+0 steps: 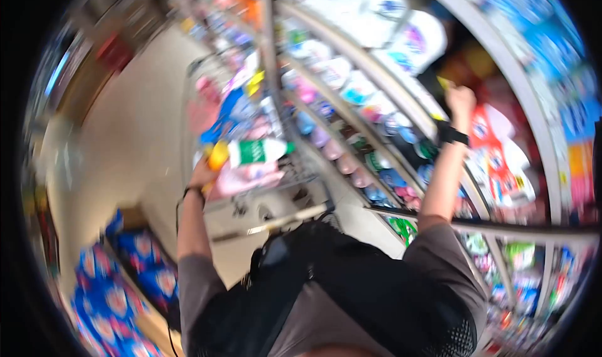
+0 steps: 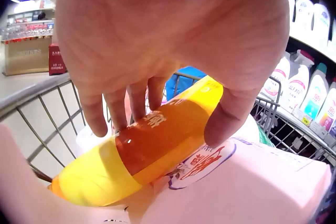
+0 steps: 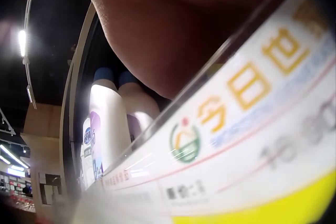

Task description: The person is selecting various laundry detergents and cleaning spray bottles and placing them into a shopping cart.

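In the left wrist view my left hand point(image 2: 168, 40) grips a yellow bottle with an orange label point(image 2: 163, 140), fingers on one side and thumb on the other. The bottle lies over a pink package point(image 2: 262, 182) in a wire shopping cart point(image 2: 42, 113). A white bottle with a green label and green cap point(image 1: 254, 152) lies beside this hand in the head view. My right hand point(image 1: 461, 100) reaches into a shelf bay, between white bottles point(image 1: 417, 40) and red-and-white packs point(image 1: 492, 131). A price tag point(image 3: 231, 145) covers much of the right wrist view; the right fingertips are hidden, so I cannot tell what they hold.
Tiered shelves of bottles point(image 1: 351, 87) rise along the right, edged by pale rails. Blue packs point(image 1: 401, 165) and more goods fill the lower tiers. Blue patterned boxes point(image 1: 113, 294) stand at the lower left. The pale floor point(image 1: 132, 131) runs along the cart's left.
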Available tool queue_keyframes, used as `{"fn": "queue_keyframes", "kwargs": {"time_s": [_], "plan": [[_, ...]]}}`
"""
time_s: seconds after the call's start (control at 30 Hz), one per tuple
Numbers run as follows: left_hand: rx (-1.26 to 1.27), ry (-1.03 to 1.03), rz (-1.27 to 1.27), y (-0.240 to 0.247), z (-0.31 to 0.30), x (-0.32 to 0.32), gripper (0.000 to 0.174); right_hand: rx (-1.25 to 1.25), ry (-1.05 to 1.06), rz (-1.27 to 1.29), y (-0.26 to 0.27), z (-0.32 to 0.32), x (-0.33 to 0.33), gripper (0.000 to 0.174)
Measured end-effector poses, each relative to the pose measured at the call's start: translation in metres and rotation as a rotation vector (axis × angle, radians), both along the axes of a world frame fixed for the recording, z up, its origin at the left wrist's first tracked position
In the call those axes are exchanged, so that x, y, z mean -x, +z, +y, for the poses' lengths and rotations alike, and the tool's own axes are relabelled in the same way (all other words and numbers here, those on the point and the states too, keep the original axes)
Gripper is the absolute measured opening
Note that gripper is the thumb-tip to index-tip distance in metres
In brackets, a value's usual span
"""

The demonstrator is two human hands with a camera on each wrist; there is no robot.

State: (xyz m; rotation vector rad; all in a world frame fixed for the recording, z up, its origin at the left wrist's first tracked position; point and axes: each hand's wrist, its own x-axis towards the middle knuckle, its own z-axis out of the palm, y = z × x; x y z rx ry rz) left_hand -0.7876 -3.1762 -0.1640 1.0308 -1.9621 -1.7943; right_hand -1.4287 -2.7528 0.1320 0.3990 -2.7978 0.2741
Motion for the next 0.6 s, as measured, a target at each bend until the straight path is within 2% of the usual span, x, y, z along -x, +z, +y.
{"fn": "queue_keyframes", "kwargs": {"time_s": [0.07, 0.13, 0.2, 0.27, 0.33, 0.4, 0.47, 0.5, 0.53, 0.6], "plan": [[0.018, -0.092, -0.022, -0.033, -0.040, 0.013, 0.070, 0.133, -0.007, -0.009, 0.019, -0.009, -0.011, 0.063], [-0.031, -0.138, -0.162, -0.035, -0.060, 0.016, 0.079, 0.265, 0.010, -0.001, 0.021, -0.023, -0.014, 0.054], [-0.045, -0.111, -0.224, -0.046, -0.067, 0.030, 0.083, 0.334, 0.004, -0.015, 0.035, -0.023, -0.013, 0.050], [-0.040, -0.121, -0.179, -0.045, -0.080, 0.044, 0.084, 0.409, -0.007, 0.019, 0.043, -0.024, -0.010, 0.048], [0.013, -0.148, -0.402, -0.038, -0.079, 0.051, 0.079, 0.465, -0.038, 0.087, 0.040, -0.031, -0.004, 0.046], [0.043, -0.048, -0.469, -0.014, -0.062, 0.062, 0.074, 0.503, -0.039, 0.077, 0.046, -0.030, -0.004, 0.045], [0.105, -0.165, -0.478, 0.000, -0.064, 0.065, 0.070, 0.526, 0.035, 0.027, 0.050, -0.030, 0.001, 0.044], [0.102, -0.147, -0.389, -0.006, -0.064, 0.058, 0.069, 0.537, 0.043, 0.004, 0.055, -0.029, 0.000, 0.043], [0.210, -0.121, -0.351, -0.002, -0.055, 0.053, 0.068, 0.551, 0.043, 0.001, 0.058, -0.027, -0.002, 0.043], [0.370, -0.190, -0.444, 0.014, -0.053, 0.044, 0.065, 0.606, 0.036, -0.010, 0.061, -0.021, -0.010, 0.043]]}}
